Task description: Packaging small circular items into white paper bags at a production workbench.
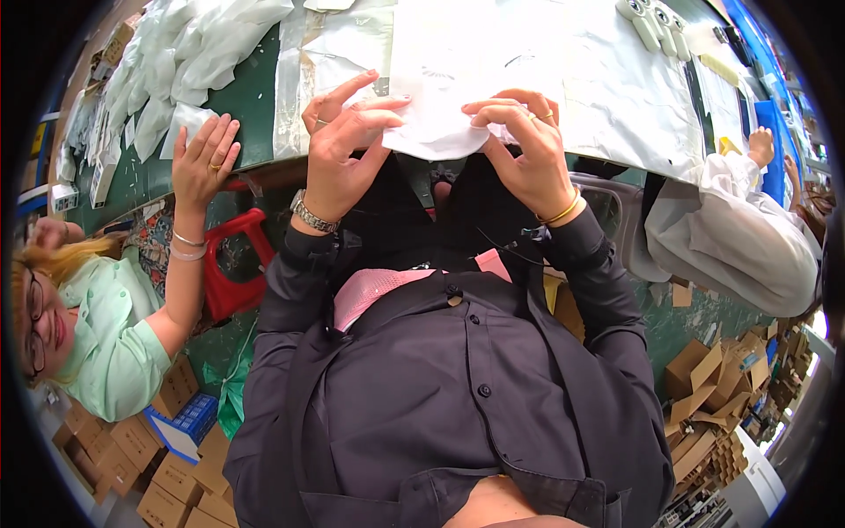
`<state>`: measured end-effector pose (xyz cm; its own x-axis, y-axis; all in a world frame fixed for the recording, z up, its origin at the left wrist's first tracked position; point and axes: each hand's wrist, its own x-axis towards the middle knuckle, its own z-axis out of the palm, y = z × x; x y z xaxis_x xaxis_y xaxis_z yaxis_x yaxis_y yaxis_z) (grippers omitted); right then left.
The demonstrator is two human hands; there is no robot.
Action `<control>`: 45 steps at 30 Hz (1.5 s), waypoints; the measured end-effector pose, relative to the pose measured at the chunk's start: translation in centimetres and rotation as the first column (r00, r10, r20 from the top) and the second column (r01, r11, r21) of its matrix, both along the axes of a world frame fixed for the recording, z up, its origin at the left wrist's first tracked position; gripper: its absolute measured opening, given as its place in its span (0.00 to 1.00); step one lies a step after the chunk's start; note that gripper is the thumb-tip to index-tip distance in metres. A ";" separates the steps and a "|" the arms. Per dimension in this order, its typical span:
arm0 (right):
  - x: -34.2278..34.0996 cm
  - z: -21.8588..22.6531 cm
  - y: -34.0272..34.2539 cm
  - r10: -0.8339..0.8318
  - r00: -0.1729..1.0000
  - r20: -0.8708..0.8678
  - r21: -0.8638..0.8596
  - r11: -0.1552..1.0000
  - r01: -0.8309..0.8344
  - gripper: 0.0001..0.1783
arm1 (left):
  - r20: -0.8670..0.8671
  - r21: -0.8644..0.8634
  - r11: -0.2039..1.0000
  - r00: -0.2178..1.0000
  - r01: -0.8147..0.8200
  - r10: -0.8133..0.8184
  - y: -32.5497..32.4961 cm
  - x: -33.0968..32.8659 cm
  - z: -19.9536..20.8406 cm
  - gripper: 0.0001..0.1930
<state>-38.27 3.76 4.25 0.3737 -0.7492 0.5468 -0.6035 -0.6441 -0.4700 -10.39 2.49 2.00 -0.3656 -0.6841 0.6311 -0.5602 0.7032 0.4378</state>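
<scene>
A thin white sheet [436,139], which may be a flat bag, spans between my two hands at the near edge of the worktable, its lower edge curving down over the edge. My left hand [345,145] pinches its left corner between thumb and fingers. On the other side, my right hand [531,141] grips the right corner the same way, with the other fingers bent above it. Under and beyond the sheet, more white sheeting [616,97] covers the tabletop. Whether the held piece is separate from the sheeting behind it is hard to see.
White bags [198,53] are heaped at the far left. A co-worker's hand [207,158] rests on a white piece there. At the far right are several pale cylindrical parts [651,26] and another person's grey-white sleeve [731,229]. A red stool [238,264] and cardboard boxes [704,378] stand below.
</scene>
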 end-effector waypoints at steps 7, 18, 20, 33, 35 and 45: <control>1.3 -1.4 -2.1 -0.195 0.939 0.284 0.182 0.972 0.147 0.09 | -0.357 0.222 0.968 0.914 -0.119 0.194 -1.4 -3.3 -0.1 0.04; 2.6 -2.0 -3.9 -0.426 0.850 0.310 0.336 0.885 0.321 0.15 | -0.288 0.400 0.870 0.861 -0.288 0.418 -4.3 -5.1 -0.9 0.16; 2.7 -1.8 -5.3 -0.378 0.890 0.256 0.145 0.925 0.352 0.15 | -0.273 0.364 0.876 0.863 -0.315 0.424 -5.5 -5.1 -0.3 0.17; 3.4 -3.4 -4.3 -0.426 0.885 0.188 0.092 0.905 0.416 0.08 | -0.148 0.294 0.849 0.856 -0.440 0.495 -4.5 -5.5 -1.4 0.13; 3.5 -3.7 -4.3 -0.442 0.865 0.239 0.099 0.897 0.431 0.09 | -0.362 0.155 0.903 0.828 -0.400 0.429 -4.7 -5.4 -1.9 0.17; 4.0 -2.9 -4.3 -0.434 0.752 0.497 0.197 0.900 0.390 0.10 | 0.113 0.011 0.865 0.860 -0.502 0.498 -2.7 -8.4 0.9 0.31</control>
<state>-34.25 -0.53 1.38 -0.3019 -0.8113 0.5006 -0.4544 -0.3391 -0.8237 -18.75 -0.24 2.88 -0.0292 -0.8154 0.5782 -0.8754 0.3000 0.3790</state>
